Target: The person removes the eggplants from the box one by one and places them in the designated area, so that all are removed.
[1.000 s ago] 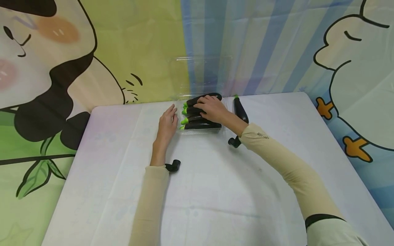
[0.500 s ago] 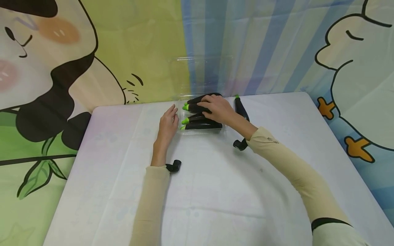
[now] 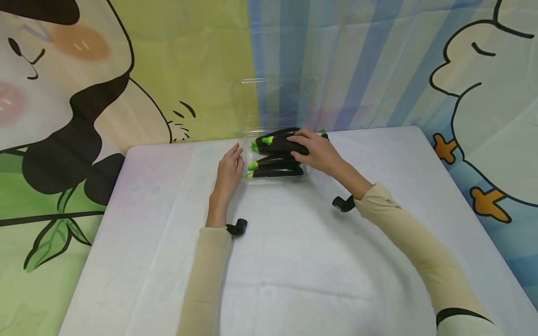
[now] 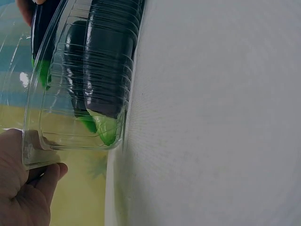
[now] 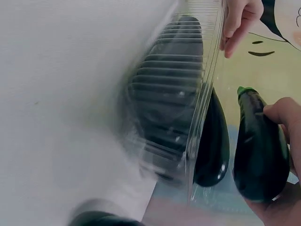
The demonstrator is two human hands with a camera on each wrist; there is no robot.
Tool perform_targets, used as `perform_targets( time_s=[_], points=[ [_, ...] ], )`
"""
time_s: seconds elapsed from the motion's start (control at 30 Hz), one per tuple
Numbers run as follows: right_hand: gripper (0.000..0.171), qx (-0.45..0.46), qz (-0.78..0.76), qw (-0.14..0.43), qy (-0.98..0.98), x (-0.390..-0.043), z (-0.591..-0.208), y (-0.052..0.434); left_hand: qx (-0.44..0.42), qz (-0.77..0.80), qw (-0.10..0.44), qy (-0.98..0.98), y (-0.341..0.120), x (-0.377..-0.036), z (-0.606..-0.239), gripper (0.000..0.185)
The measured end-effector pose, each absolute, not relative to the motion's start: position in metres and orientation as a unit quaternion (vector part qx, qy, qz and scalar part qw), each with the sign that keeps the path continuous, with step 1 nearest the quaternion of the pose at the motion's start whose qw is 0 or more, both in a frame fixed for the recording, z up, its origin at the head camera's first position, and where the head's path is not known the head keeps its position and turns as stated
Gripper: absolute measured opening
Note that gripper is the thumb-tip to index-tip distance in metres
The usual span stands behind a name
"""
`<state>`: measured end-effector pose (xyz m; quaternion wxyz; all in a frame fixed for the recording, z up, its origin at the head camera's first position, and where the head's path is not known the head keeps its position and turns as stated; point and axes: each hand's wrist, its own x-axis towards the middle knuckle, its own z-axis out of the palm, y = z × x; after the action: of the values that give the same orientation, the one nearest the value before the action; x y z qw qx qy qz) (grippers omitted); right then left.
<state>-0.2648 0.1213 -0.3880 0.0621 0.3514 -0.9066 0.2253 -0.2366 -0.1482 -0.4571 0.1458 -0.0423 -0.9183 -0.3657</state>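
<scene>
In the head view, a clear plastic container (image 3: 277,180) with a raised lid (image 3: 273,80) stands at the table's far edge. My right hand (image 3: 320,153) grips an eggplant (image 3: 285,145), dark with a green stem end, lifted above the others. The right wrist view shows the thumb laid along this eggplant (image 5: 261,146). Several more eggplants (image 3: 278,171) lie side by side in the container, stems to the left. My left hand (image 3: 229,169) is at the container's left side; in the left wrist view its thumb and fingers pinch the rim (image 4: 40,157).
Another eggplant (image 3: 325,134) lies on the table right of the container, mostly hidden behind my right hand. A printed cloth backdrop (image 3: 210,70) rises right behind the white table (image 3: 286,261). Black wrist cameras (image 3: 237,227) stick out from both wrists.
My right hand has drawn one eggplant up out of the row and moved it slightly right. It now hides most of the eggplant outside. The left hand stays put.
</scene>
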Motion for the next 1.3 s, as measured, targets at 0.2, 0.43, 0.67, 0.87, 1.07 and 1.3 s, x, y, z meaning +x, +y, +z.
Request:
perform_targets(
  time_s=[0.2,0.43,0.67,0.87,1.07,1.3],
  points=[
    [0.042,0.338,0.264,0.091,-0.899,-0.259,-0.392,0.137,-0.033,-0.369,0.14,-0.918,-0.15,-0.236,-0.454,0.035],
    [0.041,0.337,0.324,0.132,-0.874,-0.255,-0.394,0.155,-0.031,-0.378,0.131,-0.916,-0.15,-0.236,-0.454,0.035],
    [0.045,0.293,0.34,0.129,-0.884,-0.256,-0.401,0.17,-0.034,-0.37,0.137,-0.918,-0.15,-0.238,-0.455,0.035],
    [0.044,0.267,0.35,0.139,-0.887,-0.254,-0.406,0.176,-0.034,-0.36,0.139,-0.922,-0.151,-0.237,-0.455,0.035],
    [0.043,0.227,0.372,0.156,-0.886,-0.248,-0.408,0.184,-0.037,-0.361,0.136,-0.922,-0.149,-0.237,-0.457,0.035],
    [0.042,0.178,0.398,0.157,-0.886,-0.245,-0.413,0.194,-0.035,-0.359,0.137,-0.923,-0.148,-0.235,-0.455,0.035]
  ],
)
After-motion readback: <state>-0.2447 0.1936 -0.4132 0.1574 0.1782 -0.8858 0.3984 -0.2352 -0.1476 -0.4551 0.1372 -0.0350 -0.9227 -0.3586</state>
